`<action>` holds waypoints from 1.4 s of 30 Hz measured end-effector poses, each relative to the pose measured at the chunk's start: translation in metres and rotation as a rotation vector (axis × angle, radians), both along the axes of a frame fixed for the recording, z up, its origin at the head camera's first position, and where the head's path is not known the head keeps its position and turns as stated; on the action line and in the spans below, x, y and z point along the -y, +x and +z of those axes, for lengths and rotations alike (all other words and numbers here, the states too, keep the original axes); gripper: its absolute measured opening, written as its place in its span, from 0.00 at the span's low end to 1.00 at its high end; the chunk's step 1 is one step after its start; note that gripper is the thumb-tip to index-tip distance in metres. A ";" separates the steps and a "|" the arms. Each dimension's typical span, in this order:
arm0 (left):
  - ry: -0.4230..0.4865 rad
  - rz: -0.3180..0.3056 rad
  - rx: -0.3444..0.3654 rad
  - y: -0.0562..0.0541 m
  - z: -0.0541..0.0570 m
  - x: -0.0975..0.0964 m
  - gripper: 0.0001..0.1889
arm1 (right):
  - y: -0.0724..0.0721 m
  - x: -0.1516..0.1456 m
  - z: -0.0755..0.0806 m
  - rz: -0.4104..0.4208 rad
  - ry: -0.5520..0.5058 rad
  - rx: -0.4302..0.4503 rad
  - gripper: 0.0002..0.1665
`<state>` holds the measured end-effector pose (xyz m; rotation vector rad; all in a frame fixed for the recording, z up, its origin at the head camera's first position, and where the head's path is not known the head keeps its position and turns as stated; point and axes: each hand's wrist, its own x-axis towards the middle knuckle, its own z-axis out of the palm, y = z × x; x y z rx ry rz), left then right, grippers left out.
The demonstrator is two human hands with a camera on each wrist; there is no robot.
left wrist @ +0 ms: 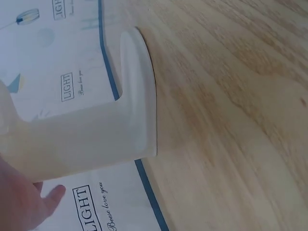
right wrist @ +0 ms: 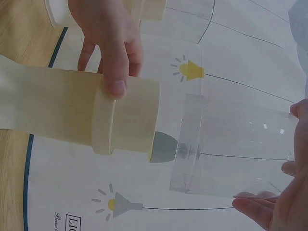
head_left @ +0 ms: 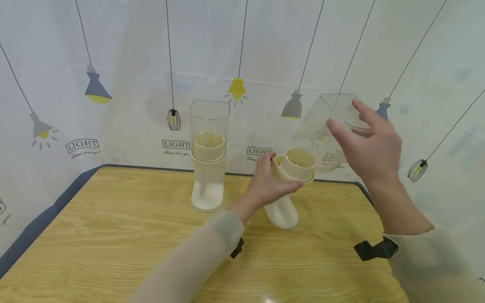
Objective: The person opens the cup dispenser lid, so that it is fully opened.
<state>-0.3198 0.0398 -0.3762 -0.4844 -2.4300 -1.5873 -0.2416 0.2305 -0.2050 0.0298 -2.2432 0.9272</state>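
My left hand (head_left: 265, 181) grips a cream-coloured dispenser stand (head_left: 282, 212) just below its round top collar, thumb on the near side. The stand rests on the table on a rounded foot, seen sideways in the left wrist view. Up and to the right, my right hand (head_left: 373, 145) holds a clear plastic container (right wrist: 231, 154) by its closed end, fingers and thumb spread around it. In the right wrist view the container's rimmed end faces the stand's cream collar (right wrist: 137, 113), with a gap between them.
A second cream dispenser (head_left: 208, 181), upright at the back of the table to the left, has a clear container (head_left: 209, 110) fitted on top. The wooden table (head_left: 125, 235) ends at a dark blue edge. Behind it hangs a white sheet (head_left: 132, 54) printed with lamps.
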 end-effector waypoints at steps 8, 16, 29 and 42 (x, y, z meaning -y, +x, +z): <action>-0.121 0.134 0.013 0.006 0.000 -0.014 0.69 | 0.012 -0.017 0.004 -0.047 -0.003 -0.009 0.35; -0.036 0.108 0.096 0.008 0.003 -0.019 0.67 | 0.023 -0.039 0.003 -0.150 -0.082 0.048 0.35; -0.014 0.006 0.126 -0.007 0.000 -0.010 0.65 | 0.001 -0.107 -0.057 -0.181 0.038 0.255 0.44; -0.054 -0.046 0.149 -0.016 0.008 -0.006 0.65 | -0.029 -0.151 -0.135 -0.084 0.164 0.488 0.58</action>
